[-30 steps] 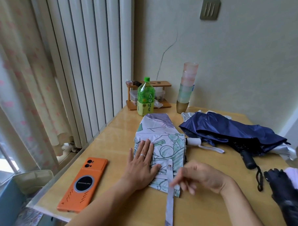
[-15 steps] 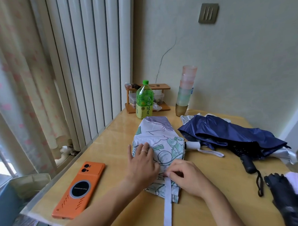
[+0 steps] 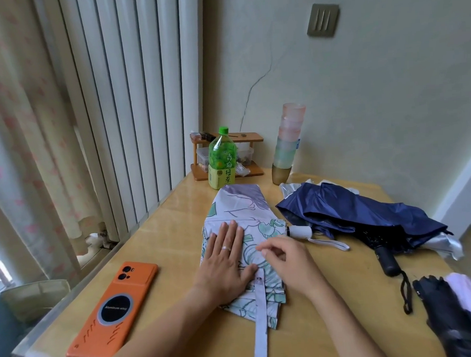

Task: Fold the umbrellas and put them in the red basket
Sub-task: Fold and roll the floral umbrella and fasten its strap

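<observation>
left hand (image 3: 224, 262): lay flat on the floral umbrella (image 3: 244, 221), fingers straight and close together, palm pressing the folded cloth down.
right hand (image 3: 286, 259): sat over the right part of the same umbrella, fingers curled in toward the thumb right at the cloth. Honestly, from my feed I couldn't tell if it was pinching fabric or holding nothing.
floral umbrella: middle of the table (image 3: 164, 235), collapsed and flattened into a rough rectangle. Its white handle (image 3: 300, 232) stuck out on the right, with a wrist loop trailing on the wood.
strap (image 3: 260, 312): pale lavender with a snap on it, unfastened. It lay loose from between the two hands toward the near edge.
navy umbrella (image 3: 352, 213): just right of the floral one, collapsed but rumpled, with its black handle (image 3: 386, 260) pointing toward the near side.
black umbrella (image 3: 445, 312): near right corner, partly cut off by the frame.
orange phone (image 3: 113, 310): face down, left of the left arm, close to the table edge.
back of the table: green tea bottle (image 3: 222, 160) in front of a small wooden rack (image 3: 251, 137), and a stack of cups (image 3: 288, 143) by the wall.
</observation>
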